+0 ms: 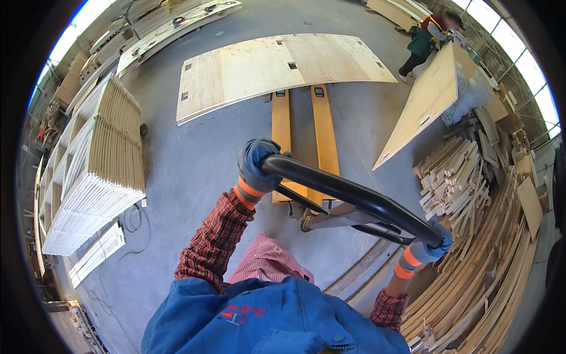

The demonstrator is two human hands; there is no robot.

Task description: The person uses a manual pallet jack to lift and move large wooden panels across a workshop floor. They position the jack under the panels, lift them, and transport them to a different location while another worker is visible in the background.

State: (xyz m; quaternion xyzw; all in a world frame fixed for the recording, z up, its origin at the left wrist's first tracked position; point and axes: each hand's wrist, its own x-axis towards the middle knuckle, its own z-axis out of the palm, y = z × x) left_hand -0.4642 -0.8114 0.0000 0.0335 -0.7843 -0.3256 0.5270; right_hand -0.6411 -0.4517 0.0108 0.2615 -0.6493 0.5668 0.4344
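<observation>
Across a grey workshop floor [194, 147], a yellow pallet jack [282, 127] points forward, its fork tips at the near edge of wide plywood sheets [253, 68], any reach beneath hidden; the gloved left hand [257, 165] and right hand [435, 239] wrap opposite ends of its black handle [356, 194]. A sharp swing could make the sheets slip or clip the timber pile [471, 271] at right. Beside a slanting panel [427, 109], a pale, plastic-looking bag [470, 100] has unreadable contents.
</observation>
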